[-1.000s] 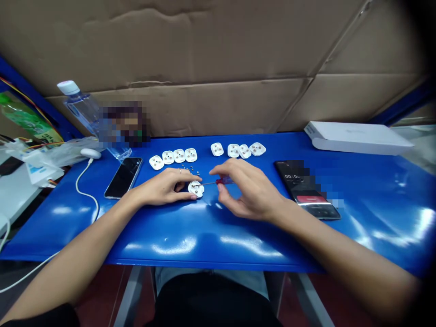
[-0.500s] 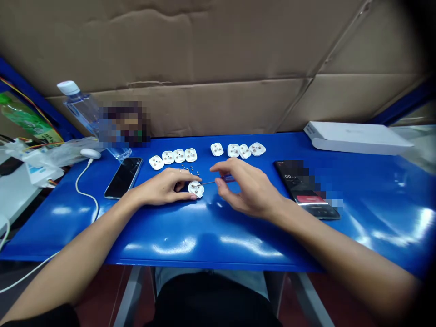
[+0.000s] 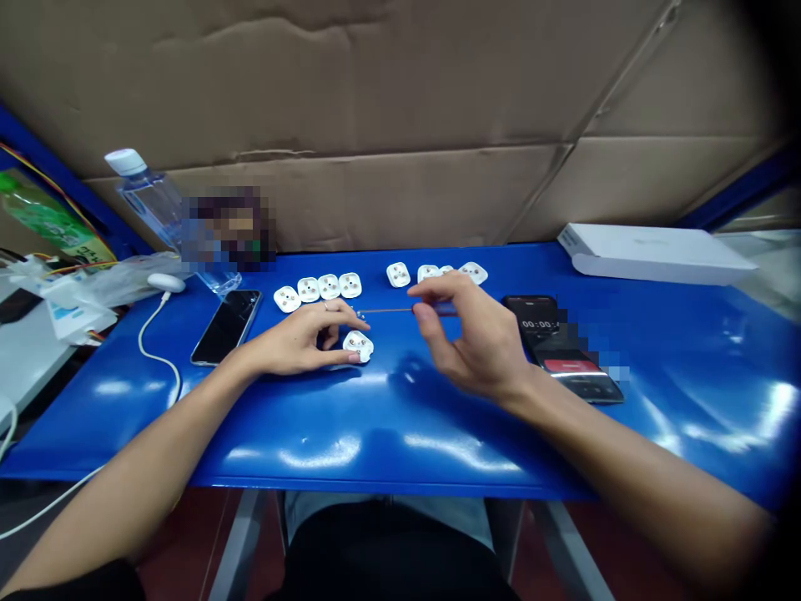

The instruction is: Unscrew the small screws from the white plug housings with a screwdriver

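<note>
My left hand (image 3: 309, 338) rests on the table, thumb and fingertips closed around a small white plastic piece with metal contacts (image 3: 358, 344). Pinched in the fingers of my right hand (image 3: 469, 334) is a screwdriver (image 3: 388, 311); its thin shaft points left. Its tip is by the small screws (image 3: 360, 315) just beyond my left fingers, which partly hide them. Whether a screw sits on the tip is too small to tell. Behind the hands stand more white pieces, one row at left (image 3: 329, 287) and one group (image 3: 398, 274) further right, partly covered by my right hand.
A dark phone (image 3: 226, 327) lies left of my left forearm, another phone (image 3: 576, 367) beside my right wrist. A water bottle (image 3: 156, 204) leans at the back left near a white cable (image 3: 150, 355). A white box (image 3: 657, 253) lies at the back right of the blue table (image 3: 388, 434).
My right hand has lifted the screwdriver off the white piece and moved back and right, bringing its tip to the loose screws. My left hand stays at the piece, almost still.
</note>
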Tool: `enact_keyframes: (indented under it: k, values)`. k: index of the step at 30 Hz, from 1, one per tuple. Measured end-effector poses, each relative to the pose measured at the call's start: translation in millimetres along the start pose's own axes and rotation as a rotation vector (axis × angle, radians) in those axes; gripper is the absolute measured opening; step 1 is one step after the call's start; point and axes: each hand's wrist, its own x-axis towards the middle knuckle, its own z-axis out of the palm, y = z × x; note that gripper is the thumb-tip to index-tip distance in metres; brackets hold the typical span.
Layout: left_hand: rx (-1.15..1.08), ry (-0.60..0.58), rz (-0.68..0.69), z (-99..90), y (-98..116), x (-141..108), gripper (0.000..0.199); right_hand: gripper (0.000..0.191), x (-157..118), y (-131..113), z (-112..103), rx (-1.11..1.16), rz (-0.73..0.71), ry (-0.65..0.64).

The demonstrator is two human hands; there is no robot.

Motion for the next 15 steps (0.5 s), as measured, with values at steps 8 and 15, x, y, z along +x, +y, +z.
enact_keyframes:
  k: [8, 15]
  values:
    - [-0.030, 0.236, 0.013, 2.1, -1.9, 3.0, 0.022, 0.014, 5.2, 8.3, -1.3, -0.099, 0.001, -0.092]
    - [-0.019, 0.223, 0.008, 7.0, -5.3, 2.5, 0.038, 0.022, -0.4, 7.9, 6.1, -0.040, 0.057, -0.260]
